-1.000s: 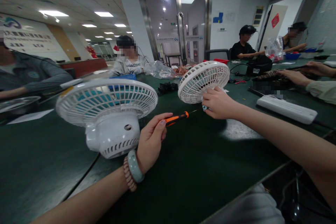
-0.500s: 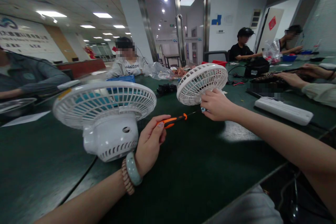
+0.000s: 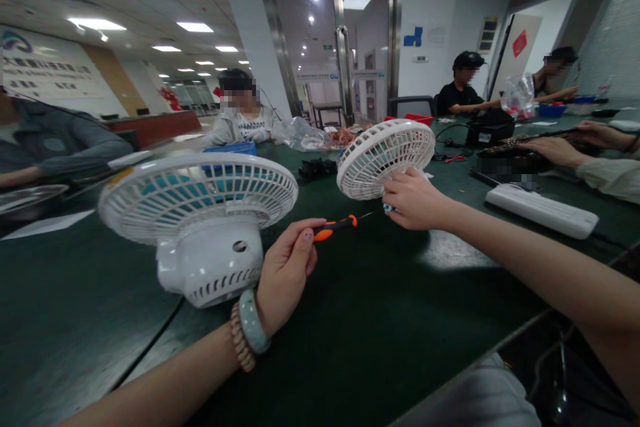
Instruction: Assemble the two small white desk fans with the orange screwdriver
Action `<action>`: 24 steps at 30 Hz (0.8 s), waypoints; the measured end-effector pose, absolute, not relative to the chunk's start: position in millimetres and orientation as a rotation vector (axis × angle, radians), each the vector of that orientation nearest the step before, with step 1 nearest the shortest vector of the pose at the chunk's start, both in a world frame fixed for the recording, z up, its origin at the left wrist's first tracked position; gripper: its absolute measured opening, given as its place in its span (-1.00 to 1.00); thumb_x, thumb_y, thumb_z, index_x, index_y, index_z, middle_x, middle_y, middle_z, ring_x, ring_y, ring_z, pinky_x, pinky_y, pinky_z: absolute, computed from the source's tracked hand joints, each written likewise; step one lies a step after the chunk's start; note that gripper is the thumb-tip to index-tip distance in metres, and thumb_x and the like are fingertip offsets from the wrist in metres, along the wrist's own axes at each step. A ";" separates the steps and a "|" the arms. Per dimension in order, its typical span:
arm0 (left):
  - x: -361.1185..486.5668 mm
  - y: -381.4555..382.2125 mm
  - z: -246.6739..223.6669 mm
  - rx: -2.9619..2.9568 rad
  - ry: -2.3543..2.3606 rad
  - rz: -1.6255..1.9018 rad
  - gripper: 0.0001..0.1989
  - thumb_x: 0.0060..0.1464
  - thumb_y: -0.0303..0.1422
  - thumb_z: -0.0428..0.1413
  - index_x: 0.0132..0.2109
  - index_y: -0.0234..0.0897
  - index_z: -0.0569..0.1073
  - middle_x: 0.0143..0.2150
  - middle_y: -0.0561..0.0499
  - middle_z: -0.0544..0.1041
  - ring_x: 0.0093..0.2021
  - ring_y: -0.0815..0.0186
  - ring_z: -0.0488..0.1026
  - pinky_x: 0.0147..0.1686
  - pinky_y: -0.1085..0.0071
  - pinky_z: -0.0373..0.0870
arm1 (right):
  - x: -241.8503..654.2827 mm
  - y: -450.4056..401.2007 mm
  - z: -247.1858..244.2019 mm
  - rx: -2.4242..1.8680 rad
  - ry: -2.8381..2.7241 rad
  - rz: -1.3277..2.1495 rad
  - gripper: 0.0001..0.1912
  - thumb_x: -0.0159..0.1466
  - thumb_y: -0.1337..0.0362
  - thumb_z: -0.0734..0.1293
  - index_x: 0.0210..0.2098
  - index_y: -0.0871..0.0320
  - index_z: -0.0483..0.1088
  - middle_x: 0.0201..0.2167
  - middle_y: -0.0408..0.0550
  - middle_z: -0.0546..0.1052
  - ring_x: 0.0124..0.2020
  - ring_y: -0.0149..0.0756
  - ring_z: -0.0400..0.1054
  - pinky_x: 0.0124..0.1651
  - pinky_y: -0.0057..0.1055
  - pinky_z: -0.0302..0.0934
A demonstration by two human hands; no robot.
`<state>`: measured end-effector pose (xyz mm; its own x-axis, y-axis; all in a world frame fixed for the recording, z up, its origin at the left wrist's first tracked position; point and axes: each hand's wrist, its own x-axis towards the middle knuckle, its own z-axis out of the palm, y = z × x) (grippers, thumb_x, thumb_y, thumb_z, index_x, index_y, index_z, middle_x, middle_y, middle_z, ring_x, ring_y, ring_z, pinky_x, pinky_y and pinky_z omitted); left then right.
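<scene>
My left hand is closed around the handle of an orange-and-black screwdriver. Its thin shaft points right, toward a small light-blue piece at the fingertips of my right hand. Whether the tip touches that piece I cannot tell. The right fingers are curled against the back of a white fan grille, which stands tilted over the table. Beside my left hand, a white fan with blue blades behind its grille rests on its motor housing. Its cord runs toward the front left.
The dark green table has its near edge at lower right. A white power strip lies to the right, near another person's hands. Behind the grille are a clear plastic bag, a blue tray and black parts. Other people sit around.
The screwdriver handle has turned slightly in my left fingers, showing more black on top. My right hand and the grille stay in nearly the same place.
</scene>
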<state>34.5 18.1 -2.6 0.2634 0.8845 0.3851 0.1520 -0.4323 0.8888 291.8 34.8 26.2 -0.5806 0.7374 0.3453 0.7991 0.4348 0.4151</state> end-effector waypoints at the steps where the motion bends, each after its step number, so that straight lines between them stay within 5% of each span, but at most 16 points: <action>1: 34.8 18.6 -3.2 1.765 0.937 1.236 -0.71 0.10 -0.22 -0.07 -0.09 -0.27 0.34 -0.64 0.18 0.17 -0.65 0.49 0.13 -0.68 0.55 0.07 | 291.7 34.9 26.2 -1.381 -2.564 -0.834 -0.73 0.16 0.22 0.16 -0.32 0.24 0.40 -0.25 0.09 0.41 -0.17 -0.14 0.16 -0.19 -0.24 -0.12; 24: 36.8 17.0 -4.3 1.637 0.891 1.206 -0.81 0.10 -0.21 -0.07 -0.23 -0.20 0.14 -0.66 0.27 0.24 -0.79 0.55 0.11 -0.82 0.66 -0.01 | 290.8 33.2 27.8 -1.405 -2.577 -0.815 -0.72 0.18 0.21 0.15 -0.33 0.24 0.40 -0.26 0.10 0.40 -0.18 -0.13 0.16 -0.19 -0.24 -0.13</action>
<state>36.8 17.0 -4.3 0.2682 0.9075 0.3233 0.0419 -0.3462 0.9372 290.8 33.2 27.8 -0.5707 0.7533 0.3270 0.8043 0.4324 0.4076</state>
